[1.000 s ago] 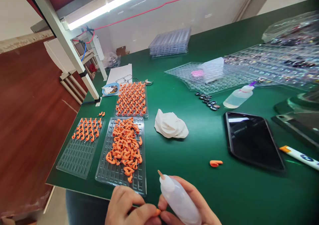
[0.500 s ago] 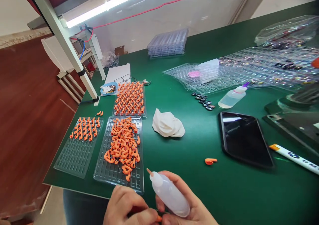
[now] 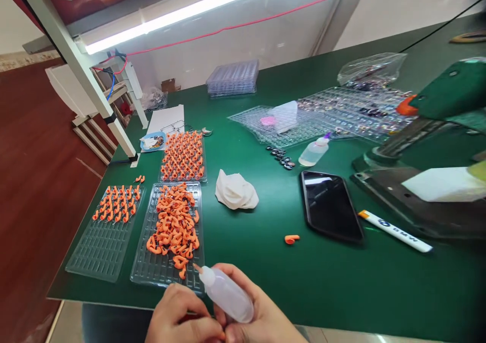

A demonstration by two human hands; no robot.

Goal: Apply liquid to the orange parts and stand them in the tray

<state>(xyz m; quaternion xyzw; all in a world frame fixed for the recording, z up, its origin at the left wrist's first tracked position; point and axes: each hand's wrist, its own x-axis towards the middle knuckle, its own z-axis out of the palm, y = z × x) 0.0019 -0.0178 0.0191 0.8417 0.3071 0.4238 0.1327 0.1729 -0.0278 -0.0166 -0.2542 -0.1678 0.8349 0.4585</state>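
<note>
The left hand (image 3: 178, 312) pinches a small, mostly hidden orange piece (image 3: 221, 336) in its fingers near the edge of the counter (image 3: 261, 252), and the right hand (image 3: 261, 312) holds a cloudy bottle (image 3: 230, 295), so I'd keep the piece still and not squeeze the bottle hard.

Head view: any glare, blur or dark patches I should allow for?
In the head view, the lamp is blown out white and the phone carries a bright reflection; in the head view's upper right corner, the picture darkens.
</note>
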